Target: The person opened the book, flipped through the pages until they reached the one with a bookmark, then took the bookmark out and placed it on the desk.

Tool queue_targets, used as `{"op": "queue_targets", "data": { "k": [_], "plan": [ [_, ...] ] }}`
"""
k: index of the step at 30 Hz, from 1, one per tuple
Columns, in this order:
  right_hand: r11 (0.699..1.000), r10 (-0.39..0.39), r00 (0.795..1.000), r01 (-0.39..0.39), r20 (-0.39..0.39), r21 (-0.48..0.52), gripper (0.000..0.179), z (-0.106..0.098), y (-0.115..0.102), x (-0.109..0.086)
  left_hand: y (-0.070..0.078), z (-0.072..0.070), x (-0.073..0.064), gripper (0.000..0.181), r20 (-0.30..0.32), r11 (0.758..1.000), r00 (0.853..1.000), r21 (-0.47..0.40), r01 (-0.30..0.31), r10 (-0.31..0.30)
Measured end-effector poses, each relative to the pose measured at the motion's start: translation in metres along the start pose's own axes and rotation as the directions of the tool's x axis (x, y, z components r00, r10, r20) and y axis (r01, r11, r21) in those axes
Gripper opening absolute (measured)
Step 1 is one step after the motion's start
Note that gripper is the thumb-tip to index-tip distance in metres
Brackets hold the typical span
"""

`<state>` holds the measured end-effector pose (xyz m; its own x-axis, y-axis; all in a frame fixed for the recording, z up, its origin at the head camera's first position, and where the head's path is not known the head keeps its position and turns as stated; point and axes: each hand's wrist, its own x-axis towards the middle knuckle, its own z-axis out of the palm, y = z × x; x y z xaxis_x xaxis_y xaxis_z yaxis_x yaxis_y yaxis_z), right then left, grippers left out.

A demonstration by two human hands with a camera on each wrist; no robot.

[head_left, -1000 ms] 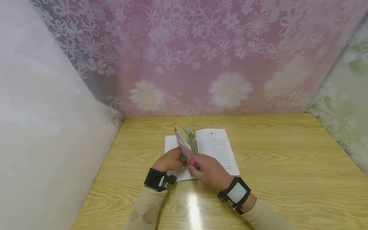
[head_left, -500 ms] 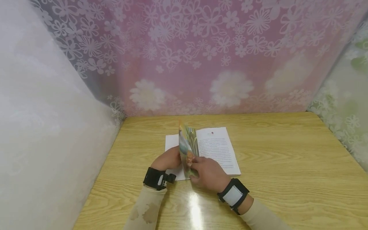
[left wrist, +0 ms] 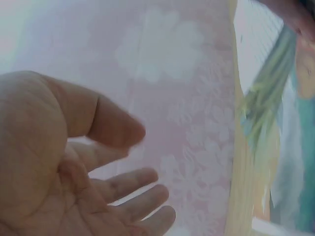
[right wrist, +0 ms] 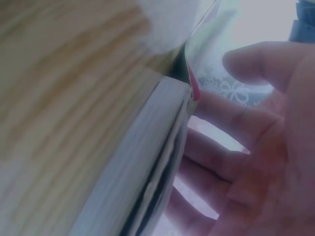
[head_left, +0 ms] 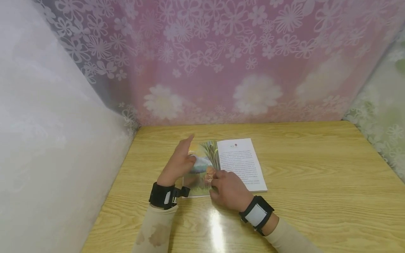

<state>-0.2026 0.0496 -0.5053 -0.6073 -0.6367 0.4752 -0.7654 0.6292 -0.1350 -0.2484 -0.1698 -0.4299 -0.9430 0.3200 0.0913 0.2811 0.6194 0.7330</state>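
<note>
An open book [head_left: 240, 163] lies on the wooden table, a coloured picture on its left page and lines of print on its right. My left hand [head_left: 177, 161] is over the outer edge of the picture page, fingers extended toward the far side and thumb apart. In the left wrist view that hand [left wrist: 93, 162] holds nothing between thumb and fingers. My right hand [head_left: 231, 189] rests at the near end of the fold. From the right wrist, its fingers [right wrist: 216, 157] lie over the book's page edges [right wrist: 130, 157], with the thumb standing off them.
The wooden table [head_left: 303, 168] extends on both sides of the book. A pink flowered cloth [head_left: 202, 88] hangs behind the table, and a white cloth [head_left: 60, 140] stands along its left side. Each wrist wears a black strap with a small camera.
The picture page, earlier raised between both hands, has come down to the left and lies flat. My left hand has moved out from behind it, up and left. The right hand keeps near the fold.
</note>
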Motion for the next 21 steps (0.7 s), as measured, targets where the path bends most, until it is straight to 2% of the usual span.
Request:
{"op": "queue_targets", "data": {
  "k": [1, 3, 6, 8, 12, 17, 21],
  "plan": [
    [1.0, 0.001, 1.0, -0.001, 0.001, -0.005, 0.009, 0.0, 0.0, 0.0, 0.004, 0.003, 0.0, 0.072, 0.003, 1.0, 1.0, -0.002, -0.013, 0.013],
    [1.0, 0.009, 1.0, -0.009, 0.007, -0.014, 0.01, -0.001, 0.0, -0.001, 0.011, 0.013, 0.002, 0.068, 0.052, 0.999, 0.998, 0.0, -0.046, 0.046],
    [0.999, 0.03, 0.999, -0.029, 0.024, -0.017, 0.01, -0.003, -0.001, -0.003, 0.015, 0.031, 0.007, 0.065, 0.151, 0.995, 0.983, -0.018, -0.099, 0.1],
    [0.999, 0.047, 0.998, -0.046, 0.04, -0.01, 0.011, -0.004, -0.002, -0.003, 0.014, 0.042, 0.01, 0.063, 0.192, 0.993, 0.975, 0.007, -0.118, 0.114],
    [0.998, 0.063, 0.995, -0.063, 0.076, 0.004, 0.014, -0.005, -0.005, -0.002, 0.006, 0.058, 0.014, 0.053, 0.165, 0.983, 0.981, 0.136, -0.121, 0.098],
    [0.998, 0.054, 0.994, -0.053, 0.098, -0.015, 0.015, -0.005, -0.005, -0.002, -0.003, 0.067, 0.015, 0.046, 0.142, 0.946, 0.986, 0.299, -0.123, 0.083],
    [0.999, 0.053, 0.992, -0.054, 0.112, 0.005, 0.018, -0.004, -0.003, -0.002, -0.004, 0.066, 0.015, 0.045, 0.16, 0.931, 0.984, 0.341, -0.13, 0.079]
  ]
}}
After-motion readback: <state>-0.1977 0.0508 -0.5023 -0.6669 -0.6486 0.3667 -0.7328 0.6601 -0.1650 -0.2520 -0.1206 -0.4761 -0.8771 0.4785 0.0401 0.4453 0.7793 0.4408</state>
